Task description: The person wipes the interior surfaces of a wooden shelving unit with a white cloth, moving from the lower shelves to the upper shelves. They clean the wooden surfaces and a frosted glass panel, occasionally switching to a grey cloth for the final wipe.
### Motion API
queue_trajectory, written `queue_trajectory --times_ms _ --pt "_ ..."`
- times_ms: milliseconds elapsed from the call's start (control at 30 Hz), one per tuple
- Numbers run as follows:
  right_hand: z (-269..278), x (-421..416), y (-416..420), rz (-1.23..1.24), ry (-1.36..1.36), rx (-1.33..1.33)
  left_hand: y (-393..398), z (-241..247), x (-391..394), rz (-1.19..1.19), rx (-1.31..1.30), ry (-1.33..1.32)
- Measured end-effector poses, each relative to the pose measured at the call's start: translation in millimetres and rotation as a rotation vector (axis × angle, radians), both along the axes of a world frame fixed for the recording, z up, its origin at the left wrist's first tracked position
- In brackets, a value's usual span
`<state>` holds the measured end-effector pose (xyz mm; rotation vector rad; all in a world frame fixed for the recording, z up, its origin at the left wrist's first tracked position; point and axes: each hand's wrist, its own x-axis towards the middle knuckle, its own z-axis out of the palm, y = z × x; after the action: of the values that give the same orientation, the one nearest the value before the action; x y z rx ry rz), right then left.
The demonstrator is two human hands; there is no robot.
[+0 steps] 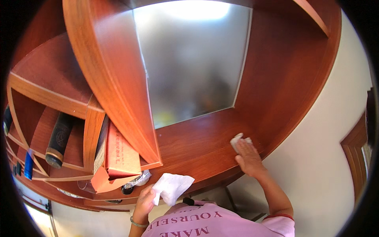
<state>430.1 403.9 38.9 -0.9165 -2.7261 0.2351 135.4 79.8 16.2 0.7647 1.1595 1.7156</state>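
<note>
My right hand (249, 155) lies on a wooden shelf (204, 139), at its right part near the side panel. A crumpled white cloth or tissue (237, 142) sticks out from under its fingers, pressed against the wood. Near the front edge, my left hand (146, 198) grips a white tissue or wipe (173, 186) between thumb and fingers. That sheet hangs partly unfolded to the right of the hand, in front of the shelf. A frosted glass pane (192, 65) stands behind the shelf.
An upright wooden divider (118, 86) rises left of the shelf. Beyond it are an orange-red cardboard box (123, 157) with its flap open, a clear plastic wrapper (142, 179), a dark cylindrical bottle or tube (60, 139) and a blue cylinder (28, 166). A white wall (311, 142) is at right.
</note>
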Motion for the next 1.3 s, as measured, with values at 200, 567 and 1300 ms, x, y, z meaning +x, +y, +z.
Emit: queue_trajectory --times_ms 200,567,1300 --pt "-11.5 6.3 38.3 -0.161 -0.045 -0.005 6.8 7.1 0.1 0.005 0.017 -0.031" --pt "16.2 -152.3 77.8 0.072 -0.121 -0.067 5.5 -5.5 -0.4 -0.001 -0.065 -0.024" --pt "-0.3 -98.9 18.4 -0.082 1.635 -1.622 97.3 110.5 37.8 0.378 0.262 1.259"
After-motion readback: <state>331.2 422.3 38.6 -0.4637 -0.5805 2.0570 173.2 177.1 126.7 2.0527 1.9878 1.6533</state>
